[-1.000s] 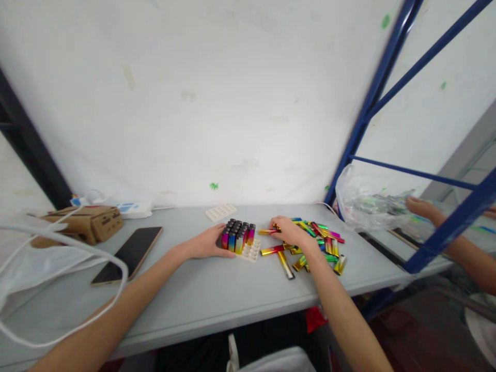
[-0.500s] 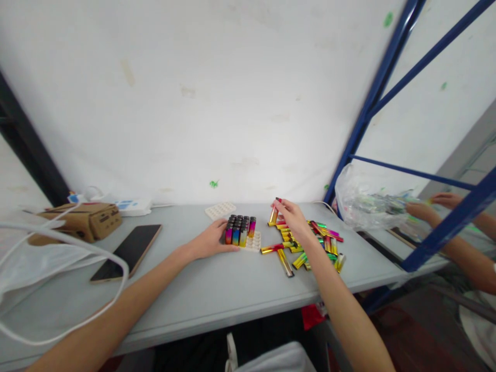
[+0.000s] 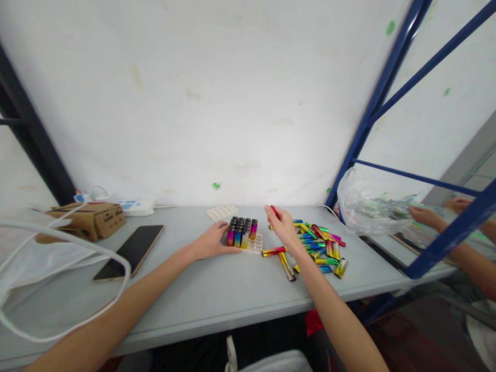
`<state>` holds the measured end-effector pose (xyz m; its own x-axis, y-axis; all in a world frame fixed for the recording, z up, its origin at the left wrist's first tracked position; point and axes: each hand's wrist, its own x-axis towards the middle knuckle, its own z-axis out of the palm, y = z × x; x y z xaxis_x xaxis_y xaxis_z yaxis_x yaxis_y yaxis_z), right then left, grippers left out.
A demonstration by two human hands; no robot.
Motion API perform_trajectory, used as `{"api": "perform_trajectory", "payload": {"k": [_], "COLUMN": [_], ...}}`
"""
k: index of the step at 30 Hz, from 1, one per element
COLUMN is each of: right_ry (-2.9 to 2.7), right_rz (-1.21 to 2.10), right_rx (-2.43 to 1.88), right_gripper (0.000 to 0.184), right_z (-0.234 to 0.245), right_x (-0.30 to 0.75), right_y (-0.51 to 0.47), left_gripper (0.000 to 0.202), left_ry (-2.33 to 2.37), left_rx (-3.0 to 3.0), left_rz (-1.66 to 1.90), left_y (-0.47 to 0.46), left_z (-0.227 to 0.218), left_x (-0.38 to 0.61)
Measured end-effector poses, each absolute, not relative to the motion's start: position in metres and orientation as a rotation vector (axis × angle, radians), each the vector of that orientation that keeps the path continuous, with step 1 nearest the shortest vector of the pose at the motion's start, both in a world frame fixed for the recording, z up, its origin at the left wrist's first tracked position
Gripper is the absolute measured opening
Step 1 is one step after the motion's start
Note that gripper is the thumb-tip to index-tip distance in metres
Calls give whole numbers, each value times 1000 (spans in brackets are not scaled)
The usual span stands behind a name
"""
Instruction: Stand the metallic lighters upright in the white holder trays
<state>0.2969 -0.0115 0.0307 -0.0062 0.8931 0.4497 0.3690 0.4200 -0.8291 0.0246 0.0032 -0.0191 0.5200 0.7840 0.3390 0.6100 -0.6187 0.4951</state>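
Upright lighters [image 3: 241, 233] with black tops and shiny rainbow bodies stand packed in a white tray [image 3: 254, 246]; some empty cells show at its right side. My left hand [image 3: 211, 241] is closed around the left side of this group, thumb at the front and fingers behind. To the right of the tray, my right hand [image 3: 285, 228] is raised above the table, pinching a red lighter [image 3: 275, 212] that is mostly hidden by the fingers. Loose metallic lighters [image 3: 332, 249] lie in a heap beside and beyond my right wrist.
Another white tray [image 3: 221, 212] lies near the wall. On the left are a phone [image 3: 132, 252], a cardboard box [image 3: 91, 221] and a white cable [image 3: 124, 268]. A blue metal frame [image 3: 358, 132] and a plastic bag [image 3: 358, 206] stand right, near another person's hands [image 3: 424, 216].
My right hand has turned, and the lighter in it now shows only its red end. It stays right of the tray. My left hand keeps its place at the tray. The view has shifted slightly.
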Motion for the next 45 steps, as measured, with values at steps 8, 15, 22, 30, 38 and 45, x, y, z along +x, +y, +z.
{"api": "perform_trajectory", "payload": {"k": [8, 15, 22, 30, 38, 45], "right_ry": [-1600, -1785, -2065, -2428, -2416, -2503], "right_rz": [292, 362, 434, 278, 522, 441], "right_rx": [-1273, -1249, -1154, -1195, -1154, -1145], "right_gripper": [43, 51, 34, 40, 25, 28], "right_z": [31, 29, 43, 65, 54, 55], "right_x": [293, 295, 302, 314, 311, 310], "right_y": [-15, -11, -19, -36, -29, -31], "left_gripper": [76, 74, 78, 81, 81, 80], "left_ry": [1169, 1179, 1172, 1168, 1185, 1175], "left_rx": [2476, 2479, 2488, 2471, 2484, 2489], "left_rz": [751, 728, 717, 698, 685, 695], "left_y": [6, 6, 6, 8, 5, 5], "left_z": [-21, -20, -21, -22, -19, -19], "left_x": [24, 24, 23, 22, 22, 22]}}
